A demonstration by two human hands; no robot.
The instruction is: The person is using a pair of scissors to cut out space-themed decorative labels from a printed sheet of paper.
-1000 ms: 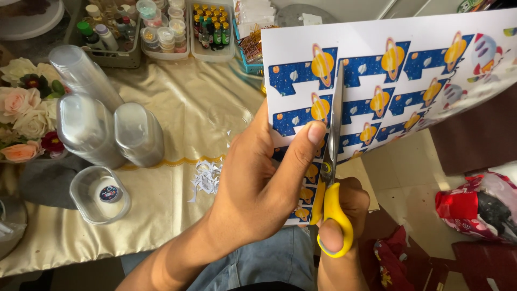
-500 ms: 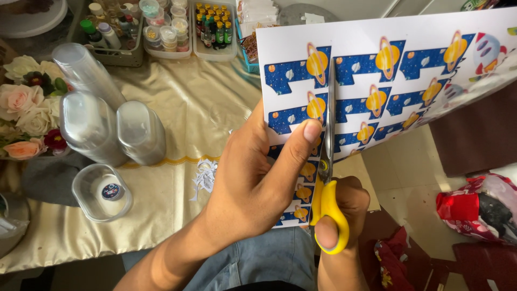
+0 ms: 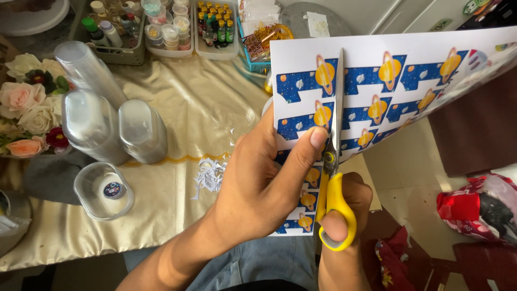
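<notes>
The step in hand looks like a long straight cut up a printed sheet (image 3: 409,81), run between two columns of its pictures. The left hand (image 3: 269,178) is closed on the sheet, thumb pressed flat on the printed face just beside the blades and the fingers hidden behind the paper, holding it up over the lap and the edge of the table (image 3: 177,108). The right hand (image 3: 344,215) is wrapped around the yellow handles of the scissors (image 3: 335,161), gripping them from below; the blades point up the sheet and reach nearly to its top edge, though whether they are fully shut is hard to tell from this angle. As a judgement, the cut is close to done, and finishing it calls for keeping the blades in the white gap between the columns and the paper taut under the thumb so the strip does not curl or tear. The sheet itself is white and glossy, printed with repeated dark blue starry shapes, each with an orange ringed planet, laid in rows and columns; it bends away to the right. On the cream tablecloth lie small white paper scraps (image 3: 210,175), near stacked clear plastic cups (image 3: 116,126) and a bunch of pale roses (image 3: 24,108)
</notes>
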